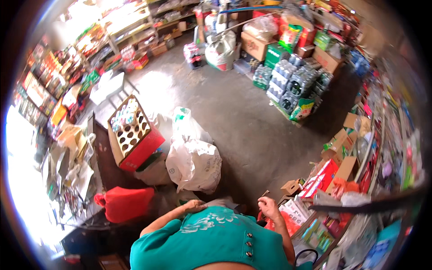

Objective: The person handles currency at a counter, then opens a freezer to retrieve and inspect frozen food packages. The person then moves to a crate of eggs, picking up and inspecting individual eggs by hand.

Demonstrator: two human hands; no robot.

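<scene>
While the person's left hand (pixel 194 205) is resting by the front of a teal shirt with a pale floral print (pixel 216 220), its fingers are bending inward, and whether they are gripping anything one cannot tell. On the other side, the right hand (pixel 269 208) is hovering just beyond the shirt with its fingers curling into a loose fist, the gap between them looking narrow; what it may be holding is too small to tell.

Just ahead of the left hand, a crumpled white plastic sack with faint printing (pixel 198 164) is standing over the grey concrete floor (pixel 243 130). Beside it to the left, a red cardboard carton with a cream, round-holed divider (pixel 135 137) is sitting at an angle, and a cluster of pale containers (pixel 124 116) is filling its far end. Nearer the person on the left, a bulging bright red cloth bundle (pixel 128 204) is lying. Near the right hand, a small open brown cardboard box (pixel 291 186) is sitting, while shrink-wrapped bottle packs (pixel 292 81) are standing stacked well apart, farther ahead.
</scene>
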